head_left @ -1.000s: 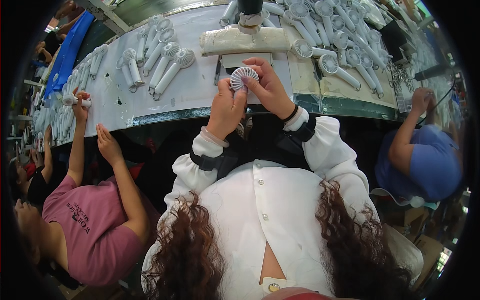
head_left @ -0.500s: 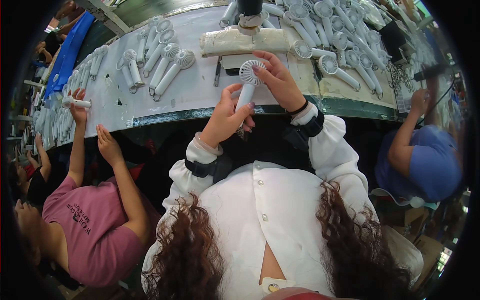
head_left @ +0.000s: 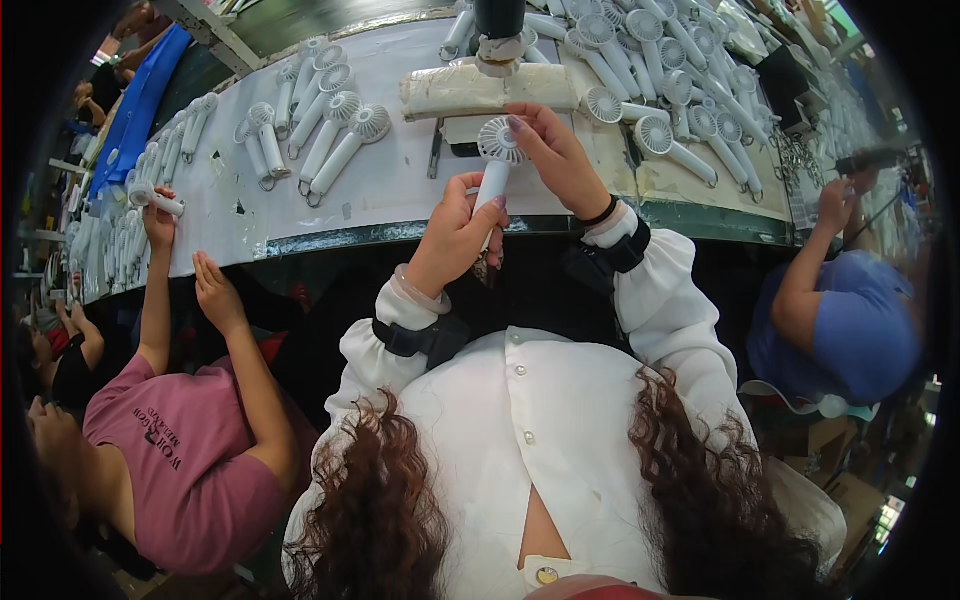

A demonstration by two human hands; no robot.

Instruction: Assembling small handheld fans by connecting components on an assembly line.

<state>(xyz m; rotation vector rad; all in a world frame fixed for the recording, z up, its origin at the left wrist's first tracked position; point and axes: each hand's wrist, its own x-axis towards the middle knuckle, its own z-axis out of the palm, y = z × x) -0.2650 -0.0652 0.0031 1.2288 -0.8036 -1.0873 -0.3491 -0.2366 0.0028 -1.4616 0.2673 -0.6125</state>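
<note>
A white handheld fan (head_left: 492, 180) is held upright over the front edge of the table, its round slotted head turned up. My left hand (head_left: 462, 232) is wrapped round its handle, and a small metal loop hangs below the fingers. With thumb and fingers my right hand (head_left: 556, 155) grips the rim of the fan head from the right. Behind the fan a small dark and white object (head_left: 462, 135) lies on the table, partly covered by the hands. A slim metal tool (head_left: 435, 150) lies to its left.
Several white fans (head_left: 340, 140) lie at the left, and a larger pile (head_left: 690, 90) at the right. A dark post (head_left: 498, 20) stands above a wrapped cream pad (head_left: 480, 88). One co-worker in pink (head_left: 190, 460) holds a fan; another wears blue (head_left: 840, 320).
The fan in my hands has turned slightly, and my right fingers have shifted on its head. The co-worker at the left has tilted a fan.
</note>
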